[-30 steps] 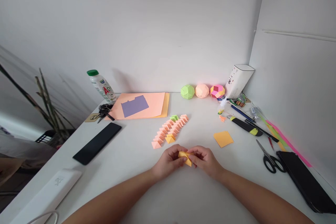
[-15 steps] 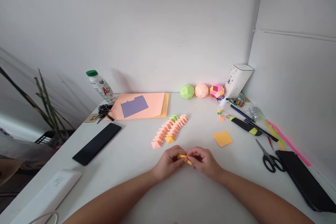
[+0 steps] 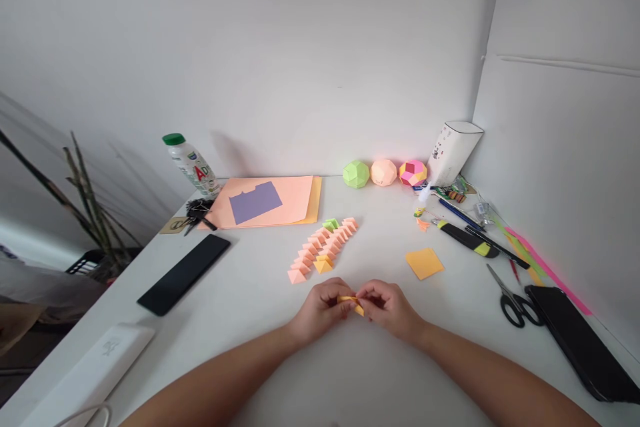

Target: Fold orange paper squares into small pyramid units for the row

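A small folded piece of orange paper is pinched between both hands, low over the front middle of the table. My left hand grips its left side with thumb and fingers. On the right, my right hand holds the other end in a pinch; the fingertips hide part of the folds. Just beyond my hands, two rows of folded peach paper units stand, with green units at the far end and orange units at the near end. A flat orange paper square lies to the right.
Scissors, a black phone and a utility knife lie at right. Three paper balls sit by the wall. Peach sheets, a bottle, a black slab and a white power strip are at left.
Both hands stay in nearly the same place. The orange paper between them is turned or folded slightly, with a little less of it showing.
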The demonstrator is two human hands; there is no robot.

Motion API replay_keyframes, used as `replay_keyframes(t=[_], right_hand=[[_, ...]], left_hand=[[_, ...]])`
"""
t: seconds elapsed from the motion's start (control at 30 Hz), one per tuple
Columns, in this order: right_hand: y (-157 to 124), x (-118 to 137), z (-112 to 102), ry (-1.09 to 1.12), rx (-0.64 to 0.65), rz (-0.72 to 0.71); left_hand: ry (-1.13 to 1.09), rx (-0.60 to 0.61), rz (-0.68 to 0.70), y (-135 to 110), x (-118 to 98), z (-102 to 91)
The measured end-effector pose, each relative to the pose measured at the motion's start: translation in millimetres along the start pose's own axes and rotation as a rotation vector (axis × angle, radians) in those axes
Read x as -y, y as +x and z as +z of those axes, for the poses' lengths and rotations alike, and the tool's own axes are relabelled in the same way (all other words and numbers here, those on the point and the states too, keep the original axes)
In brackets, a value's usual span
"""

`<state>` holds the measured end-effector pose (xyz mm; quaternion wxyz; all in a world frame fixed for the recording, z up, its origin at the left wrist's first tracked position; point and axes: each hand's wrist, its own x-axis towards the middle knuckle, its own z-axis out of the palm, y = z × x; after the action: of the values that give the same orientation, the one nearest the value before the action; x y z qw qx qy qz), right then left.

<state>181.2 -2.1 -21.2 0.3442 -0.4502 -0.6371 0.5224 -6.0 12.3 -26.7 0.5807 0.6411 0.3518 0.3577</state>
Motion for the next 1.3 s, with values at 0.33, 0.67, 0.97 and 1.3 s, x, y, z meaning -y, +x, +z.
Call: replay_keyframes(t=[0.33,0.67,0.97,1.3], right_hand=[[-0.5,-0.5,-0.7,0.038,0.004,-0.008],[1.1,-2.2,2.1,0.041,-0.030,0.031],[1.0,-1.0,2.1,0.053,-0.017,0.032],[1.5,-0.3,1.7,0.030,-0.016,0.026]], left_hand=[[-0.017,-0.041,-0.002,-2.0,2.7,0.3],[0.048,-0.059,0.017,-2.3,2.3,-0.9],[0.041,-0.076,0.039,-4.1,3.4,-0.7],[0.033,-0.077,0.048,-2.8,2.1,-0.2]])
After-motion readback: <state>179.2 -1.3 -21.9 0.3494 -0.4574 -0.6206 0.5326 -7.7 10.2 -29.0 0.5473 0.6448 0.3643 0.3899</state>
